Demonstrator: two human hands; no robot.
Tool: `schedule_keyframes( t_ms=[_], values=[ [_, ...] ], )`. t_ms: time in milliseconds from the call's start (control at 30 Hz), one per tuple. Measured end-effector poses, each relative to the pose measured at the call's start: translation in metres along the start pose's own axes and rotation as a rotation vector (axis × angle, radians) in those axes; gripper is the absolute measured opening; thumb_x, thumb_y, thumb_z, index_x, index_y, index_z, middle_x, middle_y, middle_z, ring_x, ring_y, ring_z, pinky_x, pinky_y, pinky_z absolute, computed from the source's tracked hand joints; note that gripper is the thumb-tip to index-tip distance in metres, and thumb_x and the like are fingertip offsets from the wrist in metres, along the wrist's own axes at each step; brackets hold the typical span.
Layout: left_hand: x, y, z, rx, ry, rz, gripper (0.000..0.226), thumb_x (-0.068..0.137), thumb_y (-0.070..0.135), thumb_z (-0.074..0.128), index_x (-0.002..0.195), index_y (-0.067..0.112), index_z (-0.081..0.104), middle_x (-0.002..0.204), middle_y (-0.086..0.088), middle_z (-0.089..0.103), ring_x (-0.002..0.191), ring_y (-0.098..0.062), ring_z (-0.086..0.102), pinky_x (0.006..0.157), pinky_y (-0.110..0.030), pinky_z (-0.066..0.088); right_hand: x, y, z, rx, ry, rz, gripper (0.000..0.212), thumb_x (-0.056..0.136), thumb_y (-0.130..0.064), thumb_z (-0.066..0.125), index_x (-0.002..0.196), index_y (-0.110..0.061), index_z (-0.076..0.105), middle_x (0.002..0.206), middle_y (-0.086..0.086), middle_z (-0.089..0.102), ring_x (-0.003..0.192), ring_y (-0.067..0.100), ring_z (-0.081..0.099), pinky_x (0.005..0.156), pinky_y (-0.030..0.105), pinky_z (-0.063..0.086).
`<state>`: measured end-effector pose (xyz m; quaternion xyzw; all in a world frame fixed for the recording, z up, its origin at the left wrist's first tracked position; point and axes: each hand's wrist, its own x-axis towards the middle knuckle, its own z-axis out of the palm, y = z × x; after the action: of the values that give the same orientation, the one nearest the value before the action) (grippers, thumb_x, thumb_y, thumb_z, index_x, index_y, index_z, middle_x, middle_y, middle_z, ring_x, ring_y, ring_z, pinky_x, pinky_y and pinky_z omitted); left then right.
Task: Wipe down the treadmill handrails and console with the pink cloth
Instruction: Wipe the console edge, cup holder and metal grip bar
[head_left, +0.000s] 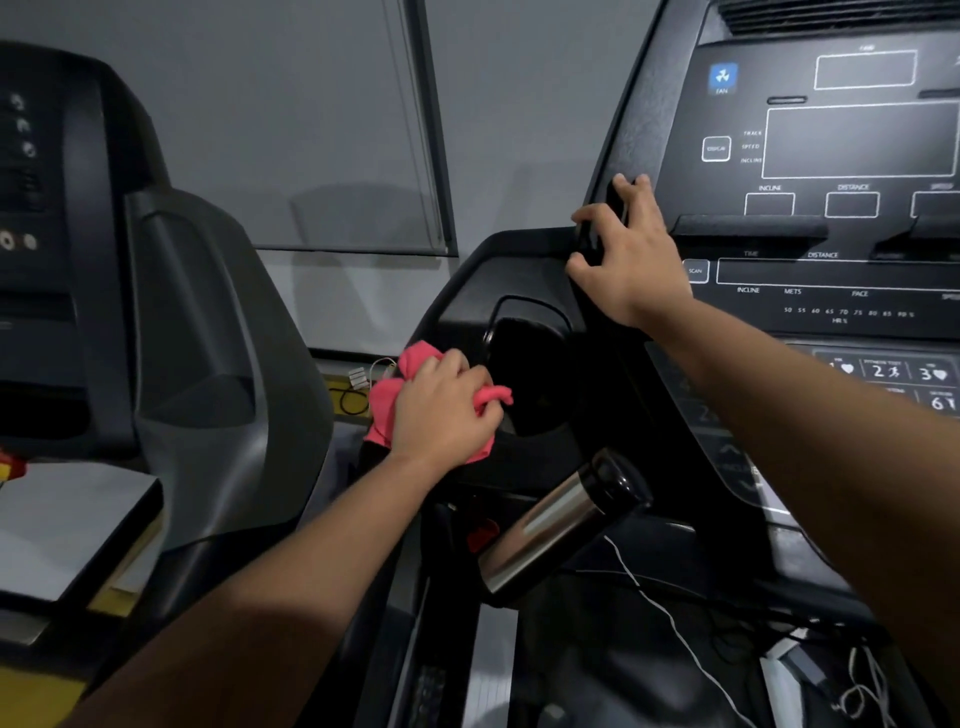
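Left hand (441, 410) grips the crumpled pink cloth (387, 402) on the black plastic cupholder (530, 374); right hand (631, 262) clasps the edge of the dark console (857, 140). Chrome handrail (558, 522) and console face probably remain.

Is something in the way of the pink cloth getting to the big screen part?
Yes. The right hand grips the console's left edge and its forearm lies over the buttons, between the cloth in the left hand and the rest of the console. Nothing else visible blocks it.
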<state>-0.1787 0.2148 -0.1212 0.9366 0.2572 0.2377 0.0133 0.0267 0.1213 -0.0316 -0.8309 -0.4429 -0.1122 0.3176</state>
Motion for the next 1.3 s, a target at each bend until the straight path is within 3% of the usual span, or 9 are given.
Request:
schedule_keyframes(
  t_ms=[200, 400, 700, 867, 1000, 1133, 1300],
  values=[
    [-0.045, 0.016, -0.011, -0.054, 0.059, 0.027, 0.026, 0.080, 0.042, 0.048, 0.079, 0.020, 0.061, 0.078, 0.003, 0.056, 0.067, -0.020, 0.054, 0.051, -0.031, 0.045, -0.002, -0.006, -0.002, -0.018, -0.005, 0.004, 0.044, 0.087, -0.031, 0.054, 0.130, -0.022, 0.050, 0.157, 0.010, 0.015, 0.147, 0.025, -0.001, 0.117, 0.039, 0.014],
    [-0.040, 0.032, -0.008, -0.084, 0.074, 0.202, 0.033, 0.087, 0.048, 0.049, 0.081, 0.019, 0.064, 0.076, 0.003, 0.057, 0.062, -0.019, 0.054, 0.052, -0.030, 0.046, -0.002, -0.008, -0.002, -0.045, 0.001, 0.005, 0.044, 0.087, -0.030, 0.053, 0.129, -0.020, 0.050, 0.157, 0.012, 0.014, 0.147, 0.027, -0.001, 0.118, 0.039, 0.012],
    [-0.013, 0.065, 0.002, -0.306, -0.043, 0.442, 0.028, 0.084, 0.031, 0.043, 0.081, 0.014, 0.065, 0.077, -0.004, 0.052, 0.064, -0.022, 0.049, 0.048, -0.030, 0.042, -0.003, -0.008, -0.001, -0.054, 0.016, -0.008, 0.044, 0.087, -0.029, 0.053, 0.129, -0.019, 0.050, 0.157, 0.013, 0.015, 0.147, 0.028, 0.000, 0.117, 0.038, 0.012],
    [0.015, 0.073, 0.002, -0.382, -0.309, 0.305, 0.021, 0.087, 0.021, 0.057, 0.104, 0.017, 0.067, 0.089, -0.002, 0.050, 0.080, -0.020, 0.053, 0.067, -0.032, 0.043, -0.001, -0.007, 0.000, -0.054, 0.021, -0.013, 0.044, 0.086, -0.028, 0.054, 0.129, -0.018, 0.051, 0.156, 0.015, 0.016, 0.147, 0.029, 0.002, 0.117, 0.039, 0.013],
    [0.028, 0.070, 0.004, -0.532, -0.439, 0.200, 0.024, 0.092, 0.032, 0.059, 0.116, 0.027, 0.062, 0.094, 0.004, 0.045, 0.085, -0.009, 0.051, 0.076, -0.022, 0.040, -0.002, -0.006, 0.001, -0.053, 0.022, -0.017, 0.043, 0.087, -0.028, 0.053, 0.129, -0.018, 0.051, 0.156, 0.015, 0.017, 0.147, 0.030, 0.002, 0.118, 0.040, 0.013],
    [0.037, 0.067, 0.013, -0.585, -0.463, 0.145, 0.026, 0.093, 0.027, 0.058, 0.119, 0.020, 0.061, 0.101, 0.000, 0.044, 0.098, -0.020, 0.056, 0.086, -0.023, 0.040, -0.002, -0.007, 0.001, -0.052, 0.026, -0.012, 0.044, 0.087, -0.029, 0.054, 0.129, -0.019, 0.051, 0.156, 0.015, 0.017, 0.147, 0.029, 0.003, 0.117, 0.039, 0.013],
    [0.039, 0.071, 0.017, -0.601, -0.444, -0.021, 0.024, 0.096, 0.024, 0.052, 0.117, 0.015, 0.056, 0.111, -0.014, 0.051, 0.101, -0.030, 0.056, 0.092, -0.038, 0.044, -0.001, -0.008, 0.000, -0.044, 0.023, -0.006, 0.043, 0.085, -0.029, 0.055, 0.128, -0.019, 0.052, 0.156, 0.014, 0.017, 0.147, 0.029, 0.003, 0.118, 0.039, 0.014]
  ],
)
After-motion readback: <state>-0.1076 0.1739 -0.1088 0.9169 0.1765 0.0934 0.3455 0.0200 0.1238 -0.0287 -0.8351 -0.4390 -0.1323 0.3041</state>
